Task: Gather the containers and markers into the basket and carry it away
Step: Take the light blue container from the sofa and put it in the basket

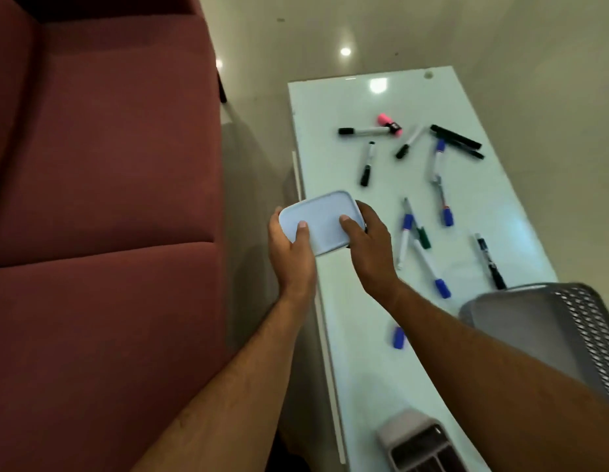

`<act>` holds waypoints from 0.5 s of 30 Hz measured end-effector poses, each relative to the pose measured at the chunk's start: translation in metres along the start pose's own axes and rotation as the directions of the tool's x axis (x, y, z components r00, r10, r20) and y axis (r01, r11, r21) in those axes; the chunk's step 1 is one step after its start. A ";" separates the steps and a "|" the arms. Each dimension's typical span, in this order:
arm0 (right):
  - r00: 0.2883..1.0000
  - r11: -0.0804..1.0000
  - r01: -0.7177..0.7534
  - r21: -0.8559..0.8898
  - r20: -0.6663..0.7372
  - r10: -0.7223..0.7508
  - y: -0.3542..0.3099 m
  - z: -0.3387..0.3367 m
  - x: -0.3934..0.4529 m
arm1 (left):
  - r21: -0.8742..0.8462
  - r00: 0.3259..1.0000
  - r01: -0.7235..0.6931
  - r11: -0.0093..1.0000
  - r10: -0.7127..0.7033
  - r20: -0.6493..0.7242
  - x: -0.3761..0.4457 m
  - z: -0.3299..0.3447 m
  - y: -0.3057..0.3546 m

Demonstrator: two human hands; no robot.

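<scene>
Both hands hold a pale blue lidded container [322, 221] at the left edge of the white glass table [371, 352]. My left hand [291, 253] grips its near left corner, thumb on the lid. My right hand [368, 243] grips its right side, thumb on top. Several markers lie scattered on the table: black-capped ones [366, 165], blue-capped ones [442, 287], a green one [423, 237] and a pink highlighter [389, 123]. A grey mesh basket [568, 335] stands at the right edge, partly behind my right forearm.
A dark red sofa [102, 216] fills the left side, close to the table. A small pale tray with dark compartments [419, 444] sits at the table's near end. Glossy floor lies beyond the table's far end.
</scene>
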State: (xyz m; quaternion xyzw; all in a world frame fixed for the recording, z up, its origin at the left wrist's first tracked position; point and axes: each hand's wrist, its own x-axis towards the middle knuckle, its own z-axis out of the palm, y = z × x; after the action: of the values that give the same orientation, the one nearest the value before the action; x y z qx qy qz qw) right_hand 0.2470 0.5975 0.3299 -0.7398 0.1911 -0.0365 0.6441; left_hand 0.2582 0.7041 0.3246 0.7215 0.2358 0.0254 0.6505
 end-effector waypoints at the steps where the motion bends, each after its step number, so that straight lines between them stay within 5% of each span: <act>1: 1.000 1.000 -0.015 0.008 -0.026 0.016 0.003 -0.021 -0.003 | -0.005 1.000 0.005 1.000 -0.005 0.022 -0.015 0.015 0.001; 15: 0.965 0.999 -0.047 0.015 -0.256 0.049 0.045 -0.246 -0.053 | 0.018 0.958 0.018 1.000 -0.022 0.285 -0.182 0.161 -0.006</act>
State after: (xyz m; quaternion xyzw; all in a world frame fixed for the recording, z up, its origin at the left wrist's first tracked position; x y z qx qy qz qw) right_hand 0.1136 0.3795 0.3373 -0.7211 0.2904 -0.1172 0.6180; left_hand 0.1496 0.4872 0.3432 0.7202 0.1471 -0.0869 0.6724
